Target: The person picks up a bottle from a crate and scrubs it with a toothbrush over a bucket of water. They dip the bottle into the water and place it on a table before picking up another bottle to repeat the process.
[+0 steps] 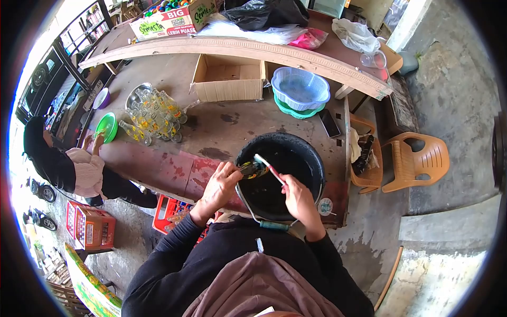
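My left hand [222, 186] is closed around a glass bottle [252, 170] with yellow print, tilted over the black bucket [318, 177]. In my right hand [300, 201] is a small brush [271, 168] with a pinkish-red handle. Its pale head meets or nearly meets the bottle; exact contact is hard to make out. Dark liquid appears to fill part of the bucket, whose wire handle with a teal grip [274, 226] hangs toward me. Part of the bottle is hidden by my left fingers.
Several glass bottles [153, 115] stand grouped on the table, left of an open cardboard box [228, 91]. Blue and green basins [301, 87] and a phone [330, 123] lie right. Another person [87, 164] works at a green bowl [108, 128]. Red crates [95, 224] and chairs [417, 164] flank the table.
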A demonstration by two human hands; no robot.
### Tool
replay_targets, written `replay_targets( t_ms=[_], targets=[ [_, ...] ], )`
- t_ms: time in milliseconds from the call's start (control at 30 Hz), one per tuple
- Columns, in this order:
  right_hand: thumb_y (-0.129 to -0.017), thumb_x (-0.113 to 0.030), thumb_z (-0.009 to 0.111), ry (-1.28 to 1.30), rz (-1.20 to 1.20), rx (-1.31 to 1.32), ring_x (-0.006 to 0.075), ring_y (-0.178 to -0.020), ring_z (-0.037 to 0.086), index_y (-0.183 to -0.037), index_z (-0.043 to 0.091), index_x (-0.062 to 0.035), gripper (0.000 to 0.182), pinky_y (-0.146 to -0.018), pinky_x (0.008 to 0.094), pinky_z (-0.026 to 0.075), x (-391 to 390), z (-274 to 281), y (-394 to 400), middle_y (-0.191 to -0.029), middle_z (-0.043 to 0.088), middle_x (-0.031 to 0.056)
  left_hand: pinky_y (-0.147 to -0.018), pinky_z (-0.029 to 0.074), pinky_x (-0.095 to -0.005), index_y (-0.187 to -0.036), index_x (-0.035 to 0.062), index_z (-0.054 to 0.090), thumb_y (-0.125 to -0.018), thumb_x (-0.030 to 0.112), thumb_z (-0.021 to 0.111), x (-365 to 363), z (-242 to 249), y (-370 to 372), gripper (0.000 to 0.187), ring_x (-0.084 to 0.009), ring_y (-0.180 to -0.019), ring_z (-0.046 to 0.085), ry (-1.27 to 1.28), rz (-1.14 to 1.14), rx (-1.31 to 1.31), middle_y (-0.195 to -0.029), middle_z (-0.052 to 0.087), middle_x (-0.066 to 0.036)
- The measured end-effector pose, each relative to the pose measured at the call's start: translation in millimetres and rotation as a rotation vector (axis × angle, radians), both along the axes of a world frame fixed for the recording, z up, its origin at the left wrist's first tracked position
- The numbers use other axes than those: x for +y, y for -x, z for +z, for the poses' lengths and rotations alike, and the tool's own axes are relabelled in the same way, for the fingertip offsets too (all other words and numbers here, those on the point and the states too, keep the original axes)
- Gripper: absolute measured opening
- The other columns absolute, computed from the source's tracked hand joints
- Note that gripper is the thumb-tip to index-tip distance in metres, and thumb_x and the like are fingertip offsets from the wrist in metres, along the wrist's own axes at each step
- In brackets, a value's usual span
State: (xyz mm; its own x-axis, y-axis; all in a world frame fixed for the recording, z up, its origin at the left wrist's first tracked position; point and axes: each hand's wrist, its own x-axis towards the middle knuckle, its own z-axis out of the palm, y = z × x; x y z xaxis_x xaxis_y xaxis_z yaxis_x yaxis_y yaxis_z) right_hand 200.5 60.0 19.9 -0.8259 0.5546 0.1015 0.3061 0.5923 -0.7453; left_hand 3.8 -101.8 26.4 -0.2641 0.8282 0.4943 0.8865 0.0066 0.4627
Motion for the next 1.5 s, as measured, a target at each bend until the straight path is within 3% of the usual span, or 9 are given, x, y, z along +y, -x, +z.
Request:
replay_targets(
  t_ms=[333, 400, 567, 767, 833, 1033, 1200, 1300, 1500],
  targets=[
    [-0.088, 0.001, 0.047, -0.200, -0.188, -0.403, 0.0381, -0.089, 0.067, -0.114, 0.055, -0.0063, 0.028, -0.077, 0.0489, 0.052, 31.6, -31.2, 2.5, -0.095, 0.068, 0.0169, -0.067, 0.052, -0.0401, -0.089, 0.0004, 0.061, -0.070, 0.002, 0.079, 10.6, -21.6, 0.2, 0.026, -0.0310, -0.079, 0.062, -0.036, 0.163, -0.191, -0.089, 0.057, -0.013],
    [-0.089, -0.004, 0.050, -0.159, -0.082, -0.245, 0.0416, -0.086, 0.066, -0.109, 0.051, -0.0043, 0.020, -0.075, 0.0523, 0.052, 19.9, -19.8, -1.3, -0.100, 0.065, 0.0215, -0.066, 0.052, -0.0398, -0.089, 0.0003, 0.061, -0.070, 0.004, 0.080, 13.6, -16.7, -6.1, 0.027, -0.0310, -0.076, 0.063, -0.032, 0.208, -0.250, -0.089, 0.057, -0.013],
    [-0.083, 0.009, 0.046, 0.101, 0.107, 0.016, 0.0315, -0.085, 0.066, -0.116, 0.050, -0.0053, 0.037, -0.075, 0.0430, 0.053, -7.9, 13.6, -4.8, -0.098, 0.062, 0.0145, -0.063, 0.051, -0.0386, -0.090, -0.0001, 0.060, -0.071, 0.009, 0.083, 28.8, -14.5, -7.4, 0.031, -0.0313, -0.073, 0.063, -0.040, 0.298, -0.294, -0.088, 0.057, -0.015],
    [-0.087, -0.002, 0.050, -0.273, -0.189, -0.361, 0.0400, -0.087, 0.064, -0.104, 0.051, -0.0044, 0.017, -0.073, 0.0487, 0.052, 21.7, -37.1, -2.6, -0.097, 0.060, 0.0187, -0.065, 0.053, -0.0404, -0.096, 0.0002, 0.065, -0.075, 0.009, 0.079, 37.2, -18.2, -6.3, 0.027, -0.0347, -0.072, 0.064, -0.019, 0.321, -0.366, -0.087, 0.056, -0.016],
    [-0.086, 0.000, 0.050, -0.305, -0.139, -0.243, 0.0411, -0.085, 0.064, -0.103, 0.050, -0.0037, 0.017, -0.072, 0.0493, 0.053, 11.6, -22.7, -0.7, -0.097, 0.059, 0.0202, -0.065, 0.053, -0.0379, -0.096, 0.0008, 0.067, -0.076, 0.008, 0.079, 39.8, -20.2, -1.6, 0.025, -0.0314, -0.072, 0.065, -0.019, 0.311, -0.420, -0.088, 0.057, -0.015],
    [-0.091, 0.003, 0.050, 0.060, 0.055, 0.060, 0.0364, -0.082, 0.065, -0.109, 0.049, -0.0019, 0.019, -0.074, 0.0419, 0.051, -8.9, -4.2, -1.2, -0.098, 0.062, 0.0206, -0.065, 0.054, -0.0356, -0.098, 0.0000, 0.067, -0.076, 0.009, 0.079, 34.9, -27.9, 6.4, 0.026, -0.0278, -0.068, 0.065, -0.037, 0.245, -0.392, -0.089, 0.060, -0.016],
    [-0.090, -0.003, 0.046, -0.190, -0.106, -0.355, 0.0411, -0.091, 0.065, -0.113, 0.048, -0.0041, 0.023, -0.074, 0.0506, 0.052, 11.1, -40.7, 0.8, -0.101, 0.063, 0.0214, -0.068, 0.054, -0.0415, -0.096, -0.0001, 0.062, -0.076, 0.013, 0.077, 36.3, -14.6, 0.6, 0.028, -0.0348, -0.077, 0.066, 0.024, 0.307, -0.406, -0.088, 0.063, -0.018],
    [-0.091, 0.000, 0.047, -0.119, -0.052, -0.199, 0.0393, -0.088, 0.066, -0.115, 0.049, -0.0034, 0.024, -0.074, 0.0476, 0.052, -8.4, -6.1, -0.3, -0.100, 0.063, 0.0211, -0.059, 0.053, -0.0321, -0.086, -0.0033, 0.057, -0.079, 0.013, 0.078, 38.5, -16.9, 2.7, 0.027, -0.0236, -0.066, 0.069, 0.003, 0.375, -0.221, -0.078, 0.063, -0.014],
    [-0.093, 0.001, 0.048, 0.062, 0.009, -0.020, 0.0387, -0.085, 0.065, -0.117, 0.050, -0.0031, 0.025, -0.075, 0.0449, 0.051, -18.6, -3.4, -2.4, -0.097, 0.063, 0.0216, -0.046, 0.052, -0.0281, -0.079, -0.0034, 0.049, -0.086, 0.012, 0.073, 41.0, -28.3, 10.6, 0.029, -0.0166, -0.057, 0.069, -0.035, 0.315, -0.537, -0.070, 0.064, -0.015]
  ],
)
